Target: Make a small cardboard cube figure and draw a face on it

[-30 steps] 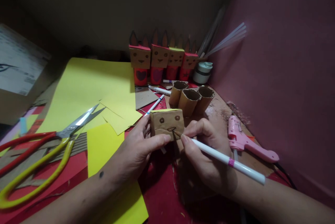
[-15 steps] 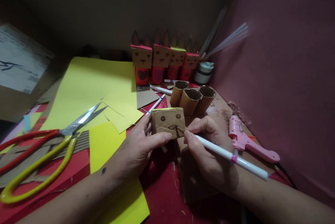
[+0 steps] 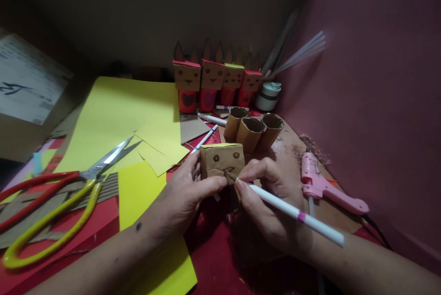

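Observation:
A small cardboard box (image 3: 225,154) with two drawn round eyes and a nose outline is gripped in my left hand (image 3: 193,189), the thumb lying across its lower front. Its top edge is yellow. My right hand (image 3: 265,194) pinches a white marker (image 3: 285,205) with a purple band, its tip end at the drawn nose and mouth lines on the box. Just behind the box stand three cardboard tubes (image 3: 253,130). Farther back, several finished-looking figures (image 3: 188,76) with pointed ears, box heads and red bodies stand in a row.
Large scissors (image 3: 99,166) with red and yellow handles lie at left on yellow paper (image 3: 134,106) and cardboard scraps. A pink glue gun (image 3: 324,189) rests at right by the wall. Markers (image 3: 208,136), a lidded jar (image 3: 268,96) and glue sticks (image 3: 305,51) are behind.
My right hand and the marker have shifted slightly left and down across the box's face. The nose outline shows more plainly now. My left hand keeps its grip.

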A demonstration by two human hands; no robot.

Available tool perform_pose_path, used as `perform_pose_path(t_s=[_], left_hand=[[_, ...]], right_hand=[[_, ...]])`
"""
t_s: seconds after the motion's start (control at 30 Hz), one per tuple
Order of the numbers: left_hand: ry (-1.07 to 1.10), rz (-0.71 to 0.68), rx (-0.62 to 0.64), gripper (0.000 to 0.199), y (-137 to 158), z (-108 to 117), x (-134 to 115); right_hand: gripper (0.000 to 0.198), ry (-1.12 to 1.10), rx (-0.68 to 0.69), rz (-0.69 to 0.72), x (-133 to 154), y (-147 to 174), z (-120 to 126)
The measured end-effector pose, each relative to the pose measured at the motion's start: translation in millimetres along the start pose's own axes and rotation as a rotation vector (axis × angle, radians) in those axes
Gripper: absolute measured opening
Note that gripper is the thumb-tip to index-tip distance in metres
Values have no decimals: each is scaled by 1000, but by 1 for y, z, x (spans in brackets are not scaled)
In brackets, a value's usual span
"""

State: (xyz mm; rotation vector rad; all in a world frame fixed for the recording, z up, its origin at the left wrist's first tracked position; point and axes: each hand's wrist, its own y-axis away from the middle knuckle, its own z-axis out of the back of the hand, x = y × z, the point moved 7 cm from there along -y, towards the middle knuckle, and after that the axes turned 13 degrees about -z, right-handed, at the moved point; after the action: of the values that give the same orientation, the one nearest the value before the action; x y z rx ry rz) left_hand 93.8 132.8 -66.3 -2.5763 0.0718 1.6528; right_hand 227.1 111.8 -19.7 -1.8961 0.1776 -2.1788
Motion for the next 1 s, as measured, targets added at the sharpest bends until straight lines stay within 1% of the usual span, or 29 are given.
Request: perform_pose_path(t_s=[0.13, 0.37, 0.67, 0.87, 1.0], left_hand=[[-8, -2, 5, 50, -1, 1, 1], [-11, 0, 25, 57, -2, 3, 4], [0, 1, 1, 54, -1, 1, 1], [-18, 12, 50, 52, -2, 2, 2], [-18, 14, 26, 53, -2, 3, 2]], right_hand=[[12, 10, -2, 3, -1, 0, -1], [11, 15, -18, -15, -6, -1, 0], [13, 58, -51, -31, -8, -1, 2], [14, 107, -72, -39, -10, 0, 5], [13, 105, -59, -69, -10, -1, 6]])
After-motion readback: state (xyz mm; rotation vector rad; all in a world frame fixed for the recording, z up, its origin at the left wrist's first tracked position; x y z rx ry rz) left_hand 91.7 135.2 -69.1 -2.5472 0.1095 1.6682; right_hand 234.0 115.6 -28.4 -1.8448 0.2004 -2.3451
